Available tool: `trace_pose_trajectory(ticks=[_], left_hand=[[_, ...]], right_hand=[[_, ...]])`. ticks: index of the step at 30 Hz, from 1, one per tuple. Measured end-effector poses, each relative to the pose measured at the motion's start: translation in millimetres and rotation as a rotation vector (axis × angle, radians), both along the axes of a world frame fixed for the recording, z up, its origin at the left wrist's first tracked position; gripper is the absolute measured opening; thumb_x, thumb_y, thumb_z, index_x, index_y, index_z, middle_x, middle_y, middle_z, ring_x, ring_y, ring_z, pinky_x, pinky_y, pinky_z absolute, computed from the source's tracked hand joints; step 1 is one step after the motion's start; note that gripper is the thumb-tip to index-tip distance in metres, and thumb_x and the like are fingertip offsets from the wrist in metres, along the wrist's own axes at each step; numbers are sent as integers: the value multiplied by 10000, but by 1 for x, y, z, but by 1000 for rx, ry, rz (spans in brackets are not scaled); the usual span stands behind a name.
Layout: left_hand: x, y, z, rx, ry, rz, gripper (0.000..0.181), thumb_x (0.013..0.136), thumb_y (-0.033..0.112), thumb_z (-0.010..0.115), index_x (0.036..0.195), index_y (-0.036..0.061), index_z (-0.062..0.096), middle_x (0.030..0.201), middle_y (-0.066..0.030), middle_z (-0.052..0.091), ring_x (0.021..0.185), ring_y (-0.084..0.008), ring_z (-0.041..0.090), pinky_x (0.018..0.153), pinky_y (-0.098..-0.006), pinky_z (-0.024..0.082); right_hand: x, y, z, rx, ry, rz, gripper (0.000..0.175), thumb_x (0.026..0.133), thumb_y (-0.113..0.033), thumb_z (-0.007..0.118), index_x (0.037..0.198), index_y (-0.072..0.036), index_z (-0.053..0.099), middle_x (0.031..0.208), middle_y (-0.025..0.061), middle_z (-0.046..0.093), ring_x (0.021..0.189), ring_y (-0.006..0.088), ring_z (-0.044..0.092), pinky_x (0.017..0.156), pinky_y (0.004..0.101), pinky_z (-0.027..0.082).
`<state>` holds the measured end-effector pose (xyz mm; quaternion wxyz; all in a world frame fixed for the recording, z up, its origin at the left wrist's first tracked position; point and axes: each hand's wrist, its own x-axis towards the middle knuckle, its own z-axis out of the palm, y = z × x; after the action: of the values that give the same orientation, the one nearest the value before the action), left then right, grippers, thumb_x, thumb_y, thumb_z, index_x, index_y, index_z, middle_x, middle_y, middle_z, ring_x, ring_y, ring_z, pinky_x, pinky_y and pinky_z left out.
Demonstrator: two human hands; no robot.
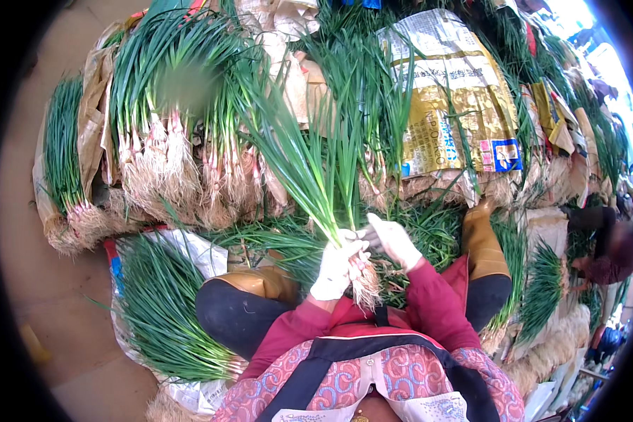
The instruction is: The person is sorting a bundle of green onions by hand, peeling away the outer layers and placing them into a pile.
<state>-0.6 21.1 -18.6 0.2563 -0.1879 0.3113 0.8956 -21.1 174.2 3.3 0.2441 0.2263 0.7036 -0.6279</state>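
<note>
My left hand (337,264), in a white glove, is closed around a bunch of long green allium stalks (322,195). Its pinkish bulbs and stringy roots (365,282) hang below the fist, and the leaves fan up and to the left. My right hand (393,240), also gloved in white, is just right of the bunch, with its fingertips close to the stems by the left fingers. Whether those fingertips pinch a stalk is not clear. Loose green leaves (427,232) lie beneath and behind both hands.
Rooted bunches (158,153) are piled ahead, beside a gold and white printed sack (453,100). Another heap of stalks (163,311) lies on sacking at my left. My knees and brown boots (482,237) flank the work. Another person (606,264) is at the far right. Tiled floor (68,311) shows at left.
</note>
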Motion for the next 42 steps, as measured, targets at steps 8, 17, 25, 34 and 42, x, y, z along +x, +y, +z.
trace_pose_trajectory(ticks=[8,17,25,34,42], left_hand=[[6,-10,1,195,-9,-12,312,785,17,602,1054,85,459,1032,-101,578,823,-195,615,699,-343,543],[8,-21,-14,182,28,-59,227,799,23,585,983,79,464,919,-103,591,739,-231,618,636,-360,545],[-2,-21,15,129,-22,-18,367,829,32,560,1168,111,443,1001,-89,555,747,-178,594,671,-334,538],[-11,-7,21,123,-86,-117,538,829,100,608,1313,57,376,951,-77,576,610,-126,571,519,-228,499],[-10,-4,6,74,-74,19,238,813,39,614,1031,72,524,1097,-106,592,725,-182,628,512,-241,522]], right_hand=[[-20,-52,-7,-867,-228,-510,337,909,-369,526,1059,-68,547,954,28,574,645,89,539,500,203,462],[6,-41,-65,-92,330,-6,220,881,-237,495,829,-56,609,694,34,606,558,140,574,427,278,432],[-21,-17,-50,537,164,938,419,868,-438,433,866,-85,660,868,179,640,841,333,616,773,401,472],[-88,35,-91,1123,317,233,255,804,-348,585,839,-103,647,761,139,648,739,317,630,679,412,494],[-13,16,25,669,404,167,205,845,-287,603,913,-98,650,668,75,627,592,169,590,579,301,473]])
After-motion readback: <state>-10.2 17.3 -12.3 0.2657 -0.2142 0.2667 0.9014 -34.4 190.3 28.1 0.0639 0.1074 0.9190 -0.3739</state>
